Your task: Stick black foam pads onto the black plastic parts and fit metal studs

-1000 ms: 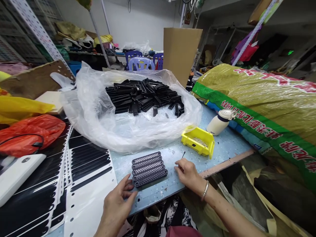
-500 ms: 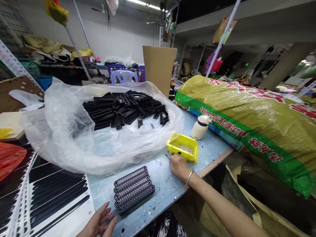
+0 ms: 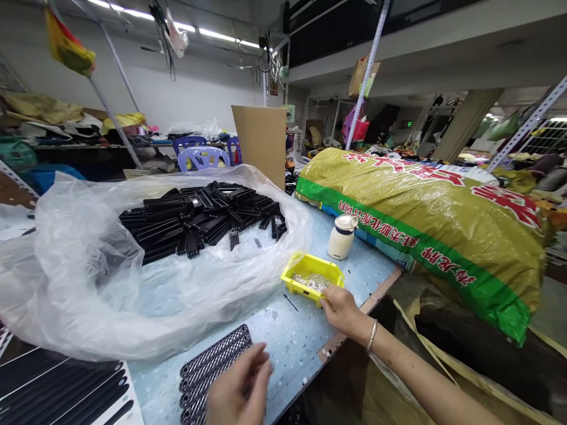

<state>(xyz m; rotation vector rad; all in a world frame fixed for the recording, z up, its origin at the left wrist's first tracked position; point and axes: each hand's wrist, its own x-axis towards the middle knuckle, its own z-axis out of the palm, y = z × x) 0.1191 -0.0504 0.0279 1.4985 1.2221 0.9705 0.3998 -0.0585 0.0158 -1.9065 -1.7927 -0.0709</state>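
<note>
My right hand [image 3: 343, 308] grips the front right corner of a yellow parts bin [image 3: 301, 289], its fingertips at the rim. Inside the bin lie many small shiny metal pieces [image 3: 318, 281]. On the blue tabletop, just left of that hand, rests a thin dark rod [image 3: 290, 303], touched by neither hand. My left hand [image 3: 241, 386], slightly blurred, hovers over the right part of a row of black mesh-patterned strips [image 3: 212, 363]. Its fingers are curved and apart from the thumb, with nothing seen in them. It hides some of the strips.
A clear plastic bag [image 3: 177, 301] spreads open around a heap of black strips [image 3: 208, 215]. Behind the bin stands a cream bottle [image 3: 341, 239]. A large green and gold sack [image 3: 398, 206] lies along the right. Flat black pieces on white sheets [image 3: 62, 383] sit at lower left.
My right hand has left the thin rod, which was at its fingertips, and moved onto the bin's corner. My left hand has come right, over the mesh strips. The view has shifted.
</note>
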